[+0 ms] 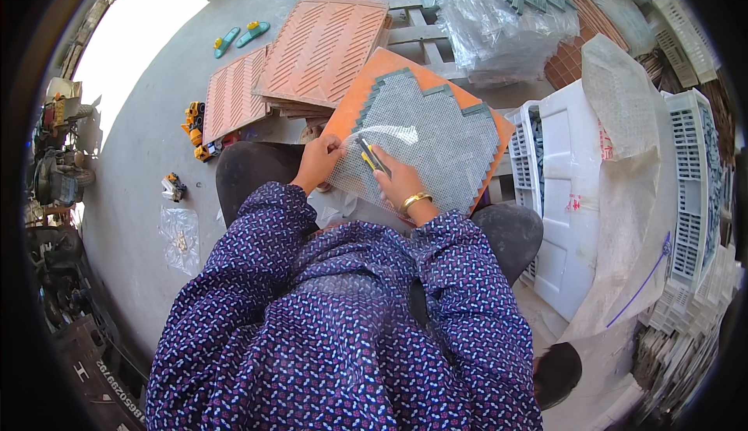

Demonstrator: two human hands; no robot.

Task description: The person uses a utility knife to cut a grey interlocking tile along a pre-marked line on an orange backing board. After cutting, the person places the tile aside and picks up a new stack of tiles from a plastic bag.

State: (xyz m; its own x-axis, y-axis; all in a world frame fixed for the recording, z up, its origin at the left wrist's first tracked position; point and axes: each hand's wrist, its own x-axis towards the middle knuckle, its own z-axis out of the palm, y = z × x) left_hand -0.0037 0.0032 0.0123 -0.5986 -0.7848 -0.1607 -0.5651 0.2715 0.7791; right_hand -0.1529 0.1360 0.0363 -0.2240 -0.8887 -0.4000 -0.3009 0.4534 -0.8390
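My right hand (400, 185), with a gold bangle at the wrist, is closed around a yellow and black utility knife (374, 158). The knife's tip points up and left over a sheet of dark green mosaic tiles (475, 110) backed with pale mesh (436, 147). At the sheet's left edge, my left hand (315, 161) has its fingers pinched together on the mesh. A lifted white strip of mesh curves to the right from near those fingers. Under the sheet lies an orange board (382, 62), tilted across my knees.
Ribbed terracotta-coloured moulds (323, 49) are stacked beyond my left knee. Plastic-wrapped tile sheets (506, 34) sit on a pallet at the back. White crates (689, 182) and a white box (569, 189) stand right. Toy trucks (195, 127) and green slippers (240, 38) lie left; a person's head (558, 375) shows lower right.
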